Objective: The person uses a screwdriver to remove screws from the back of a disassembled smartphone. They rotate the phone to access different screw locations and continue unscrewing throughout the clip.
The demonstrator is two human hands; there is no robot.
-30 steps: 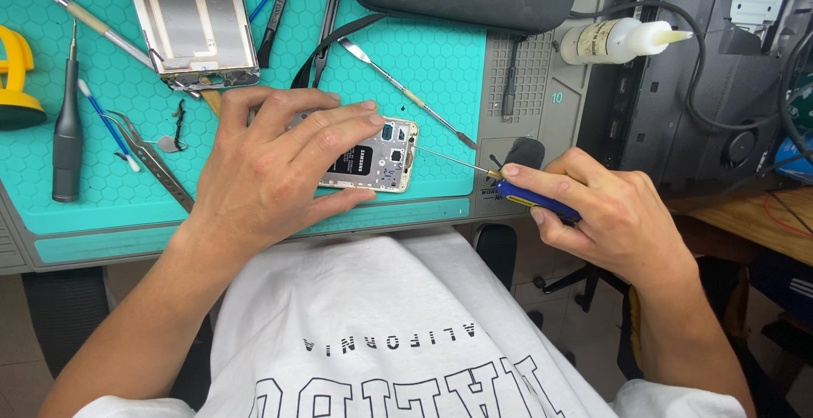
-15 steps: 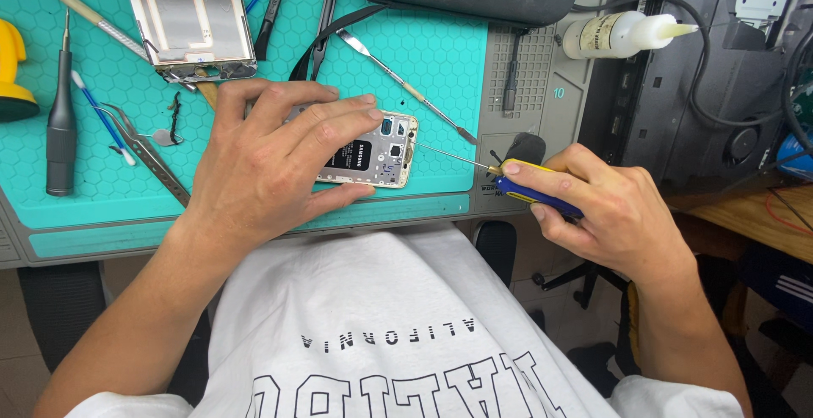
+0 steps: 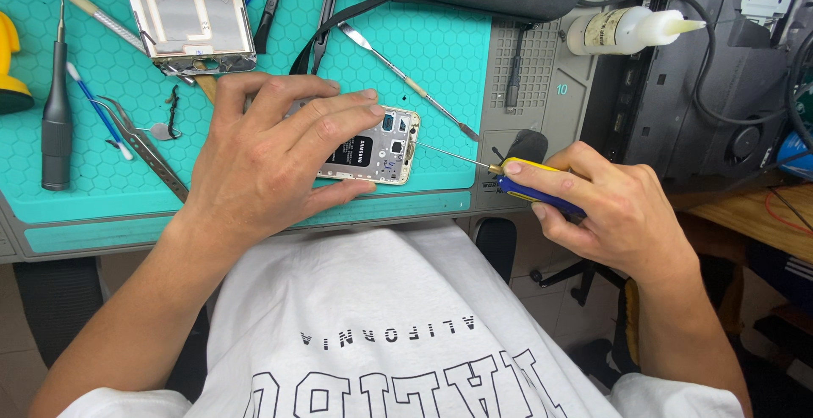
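Now — left hand (image 3: 279, 151) on opened phone (image 3: 373, 147) — right hand (image 3: 610, 210) gripping screwdriver (image 3: 517, 177).

Bare left hand (image 3: 271, 160) and bare right hand (image 3: 605, 210), no gloves, rings or watch on either. Forearms uncovered all the way up to short white sleeves (image 3: 677, 397) at the bottom corners. Short, trimmed fingernails. Loose white T-shirt (image 3: 381, 299) across the lap and chest, softly creased. Dark printing on the front: one row of small spaced capitals, then a row of large outlined block capitals below, all upside down from the head camera.
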